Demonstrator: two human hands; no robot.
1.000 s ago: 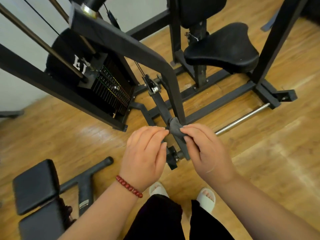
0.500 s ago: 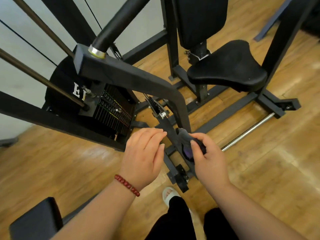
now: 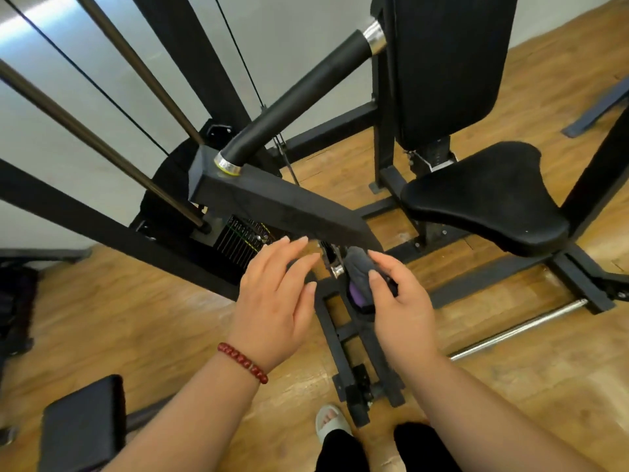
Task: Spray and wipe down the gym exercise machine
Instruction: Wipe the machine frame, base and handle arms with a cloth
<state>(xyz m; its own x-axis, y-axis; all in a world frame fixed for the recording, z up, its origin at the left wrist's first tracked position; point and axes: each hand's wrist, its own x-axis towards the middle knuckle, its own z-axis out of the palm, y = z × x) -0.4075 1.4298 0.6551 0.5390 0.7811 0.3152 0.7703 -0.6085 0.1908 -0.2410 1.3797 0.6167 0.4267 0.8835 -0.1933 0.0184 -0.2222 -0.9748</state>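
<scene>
under the lower end of the machine's angled black arm (image 3: 282,206), the right hand (image 3: 401,308) is pinching a bunched dark grey cloth (image 3: 357,270) between thumb and fingers, holding it just beside a small chrome clip (image 3: 336,267). the left hand (image 3: 272,294) is hovering near it with fingers straight and loosely spread, gripping nothing.

as for risks, the cloth is sitting so close to the clip that a loose fold is likely to be catching on it during an upward stroke, tugging the cloth out of the pinch. the left fingers are pointing toward the gap beneath the arm, near the weight stack (image 3: 243,240); if the arm is shifting under a push, they are risking a nip. bunched this small, the cloth is probably covering little metal per pass, so faces of the square tube are liable to be going unwiped.

several things are hard to read. the cloth and the right fingers are hiding the contact spot, so i cannot tell whether the cloth is wrapping round the frame or only pressing on one face. a purple patch (image 3: 357,296) is showing under the cloth, and whether it is belonging to the cloth is unclear. no spray bottle is showing anywhere, and the surface's wetness is not readable. the back pad (image 3: 449,63), well apart to the right above the seat (image 3: 486,199), is being cut off at the top edge.
</scene>
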